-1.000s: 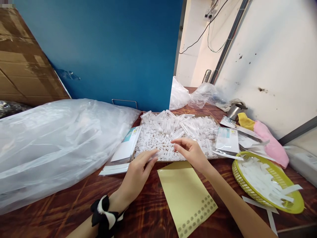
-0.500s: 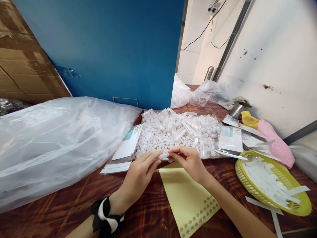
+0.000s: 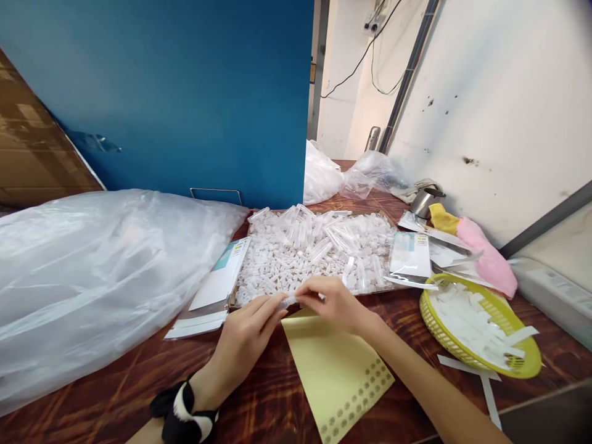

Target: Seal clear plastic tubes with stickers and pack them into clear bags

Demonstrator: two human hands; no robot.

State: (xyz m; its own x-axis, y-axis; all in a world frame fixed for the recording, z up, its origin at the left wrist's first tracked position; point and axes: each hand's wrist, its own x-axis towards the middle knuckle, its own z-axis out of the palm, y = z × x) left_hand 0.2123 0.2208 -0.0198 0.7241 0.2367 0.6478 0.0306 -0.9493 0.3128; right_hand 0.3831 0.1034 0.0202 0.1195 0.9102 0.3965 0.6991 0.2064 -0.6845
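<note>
Between the fingertips of both hands is a small clear plastic tube (image 3: 289, 301), partly hidden by the fingers. My left hand (image 3: 253, 330) pinches its left end, and my right hand (image 3: 330, 302) grips the right end. Just beyond them, a shallow cardboard tray (image 3: 387, 288) holds a heap of small white plastic pieces (image 3: 282, 265) and longer clear tubes (image 3: 319, 250). Under my right hand and wrist lies a yellow sheet (image 3: 319, 357) with rows of round grey stickers (image 3: 351, 407) near its lower edge.
A large filled plastic bag (image 3: 102, 271) covers the left. Packaged cards (image 3: 222, 277) lie beside the tray, with more packets (image 3: 411, 256) on its right. A yellow-green basket (image 3: 527, 364) holds white strips. Behind stand a metal cup (image 3: 424, 202), pink cloth (image 3: 485, 259) and blue panel (image 3: 185, 92).
The view has swung slightly to the right, so everything sits further left. Both hands still hold the tube together in front of the tray, with the right fingers slightly shifted.
</note>
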